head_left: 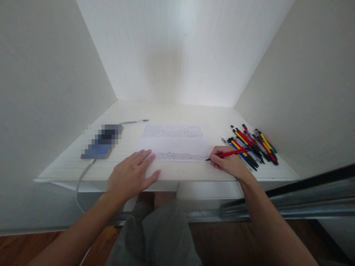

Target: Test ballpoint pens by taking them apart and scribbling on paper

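A sheet of white paper (174,144) lies flat on the desk, with dense rows of small marks across its top and bottom and a blank band between them. My left hand (134,170) rests with fingers spread, its fingertips on the paper's lower left corner. Near the lower right corner, my right hand (222,157) grips a red pen (235,152) with a black tip. The pen slants, and its tip is at the right end of the bottom rows. Whether the tip touches the paper I cannot tell.
Just right of my right hand lies a heap of pens (256,144) in red, yellow, blue and black. A pixelated phone (102,142) with a white cable (79,184) is at the left. Another pen (134,121) lies behind the paper. Walls enclose the desk (177,171) on three sides.
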### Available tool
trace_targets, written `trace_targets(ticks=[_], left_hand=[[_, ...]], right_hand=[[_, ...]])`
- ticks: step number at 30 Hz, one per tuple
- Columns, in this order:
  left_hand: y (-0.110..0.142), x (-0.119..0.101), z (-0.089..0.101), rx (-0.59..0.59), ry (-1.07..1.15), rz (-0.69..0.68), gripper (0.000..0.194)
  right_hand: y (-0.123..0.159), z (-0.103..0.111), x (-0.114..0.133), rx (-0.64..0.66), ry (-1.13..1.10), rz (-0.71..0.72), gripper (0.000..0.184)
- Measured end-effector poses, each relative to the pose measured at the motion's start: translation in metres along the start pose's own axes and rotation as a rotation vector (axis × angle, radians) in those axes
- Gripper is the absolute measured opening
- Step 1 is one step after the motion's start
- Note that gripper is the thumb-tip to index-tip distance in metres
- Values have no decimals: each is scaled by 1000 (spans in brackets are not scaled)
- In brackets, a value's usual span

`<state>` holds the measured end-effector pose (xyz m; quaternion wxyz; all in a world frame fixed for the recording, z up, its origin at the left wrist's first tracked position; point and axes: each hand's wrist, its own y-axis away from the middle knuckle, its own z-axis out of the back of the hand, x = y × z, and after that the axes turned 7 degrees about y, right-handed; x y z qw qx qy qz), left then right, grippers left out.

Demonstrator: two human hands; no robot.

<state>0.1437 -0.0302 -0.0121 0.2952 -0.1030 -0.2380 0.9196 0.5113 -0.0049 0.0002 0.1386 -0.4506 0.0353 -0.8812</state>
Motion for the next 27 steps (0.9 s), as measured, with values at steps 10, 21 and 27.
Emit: trace_targets(ticks=[10,21,27], left_hand=[[-1,-2,-1,-66,-77,-26,52],[0,-5,1,-56,-102,12,49],[-3,-7,5,-57,-116,1,47]], right_hand=[[-74,2,-22,-141,-143,-33,27],[-94,-3,-23,-99,-84,5,29],[-95,-1,-19,-72,13,26,30]])
